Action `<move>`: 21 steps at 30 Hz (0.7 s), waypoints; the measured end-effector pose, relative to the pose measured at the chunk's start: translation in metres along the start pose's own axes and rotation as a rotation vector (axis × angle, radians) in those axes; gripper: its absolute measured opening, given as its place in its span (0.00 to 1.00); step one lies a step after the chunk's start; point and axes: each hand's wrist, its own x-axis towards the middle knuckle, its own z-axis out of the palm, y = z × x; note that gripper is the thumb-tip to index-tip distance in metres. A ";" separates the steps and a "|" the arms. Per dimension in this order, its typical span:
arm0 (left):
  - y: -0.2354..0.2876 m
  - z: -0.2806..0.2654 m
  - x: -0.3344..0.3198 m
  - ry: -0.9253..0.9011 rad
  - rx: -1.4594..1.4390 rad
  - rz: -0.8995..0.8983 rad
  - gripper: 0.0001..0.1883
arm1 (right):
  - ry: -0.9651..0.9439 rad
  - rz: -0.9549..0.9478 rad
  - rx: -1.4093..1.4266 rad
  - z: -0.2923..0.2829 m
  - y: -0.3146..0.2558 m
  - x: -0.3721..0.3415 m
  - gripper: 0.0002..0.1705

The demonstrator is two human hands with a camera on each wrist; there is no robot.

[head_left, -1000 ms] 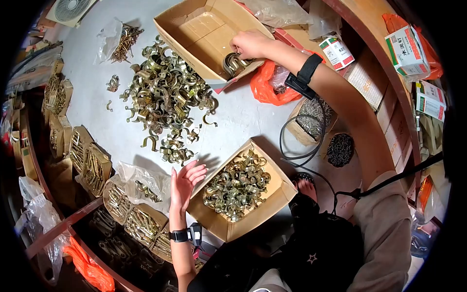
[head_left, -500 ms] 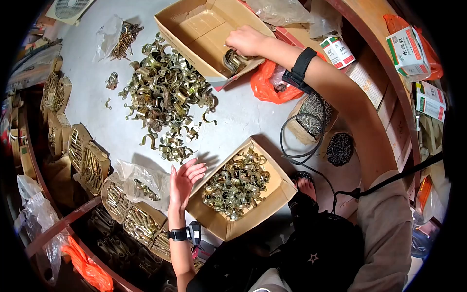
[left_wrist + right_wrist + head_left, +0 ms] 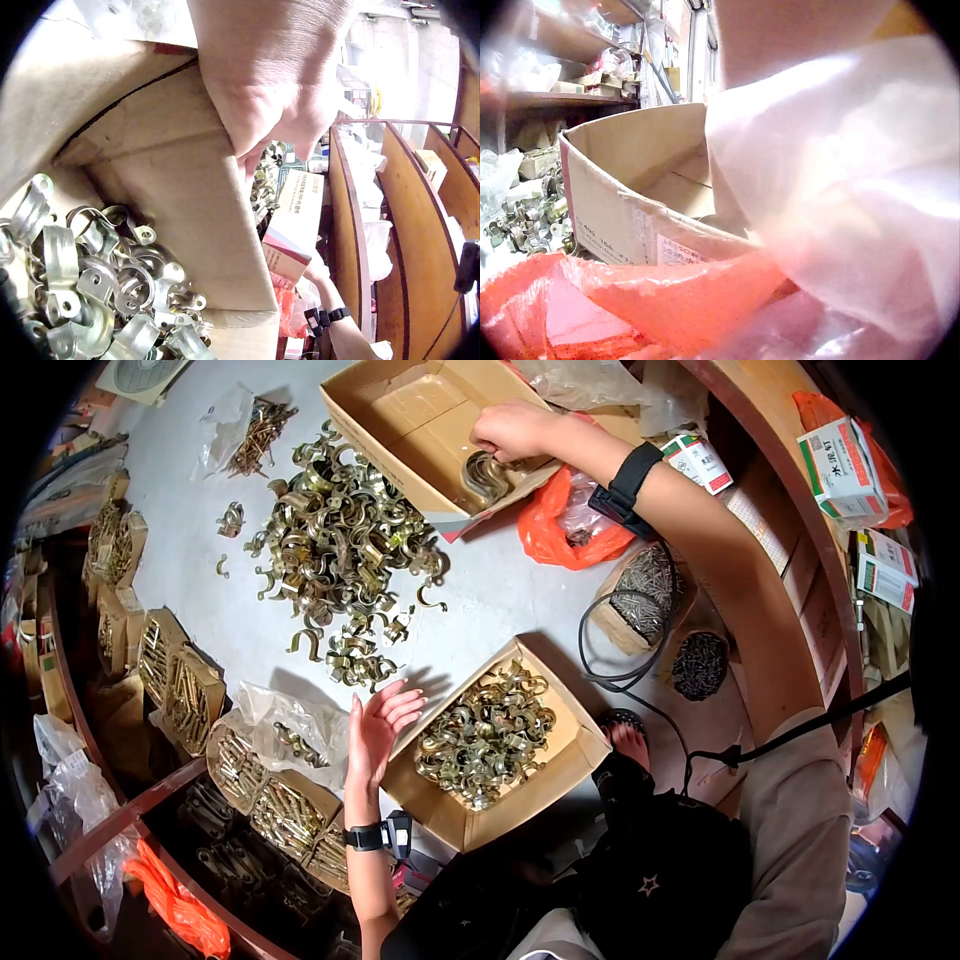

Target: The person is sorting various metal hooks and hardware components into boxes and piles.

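My right hand (image 3: 513,432) reaches over the near corner of the upper cardboard box (image 3: 420,405). Its fingers bend down beside a few large curved metal pipe clamps (image 3: 487,477) in that corner; the fingertips are hidden, and I cannot tell if they grip one. My left hand (image 3: 380,730) is held with loosely spread fingers at the left edge of the lower cardboard box (image 3: 560,780). Smaller pipe clamps (image 3: 485,735) fill the middle of that box. In the left wrist view, the same hand (image 3: 270,82) hangs at the box's wall, holding nothing.
A large heap of pipe clamps (image 3: 345,550) spreads between the boxes. Boxes of bolts (image 3: 190,700) line the left side. A red plastic bag (image 3: 570,525), a box of screws (image 3: 640,600) and a black cable (image 3: 600,680) lie under or near the right arm.
My right hand has risen slightly from the clamps in the upper box corner, leaving more of them visible. The left hand stays in nearly the same place.
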 end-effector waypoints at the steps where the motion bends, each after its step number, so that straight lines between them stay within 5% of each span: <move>1: 0.000 -0.001 0.000 0.005 -0.003 -0.003 0.40 | -0.040 0.062 -0.006 -0.002 -0.001 0.002 0.08; 21: 0.000 0.000 -0.002 0.006 0.030 0.013 0.39 | -0.057 0.107 -0.186 0.016 -0.009 0.012 0.05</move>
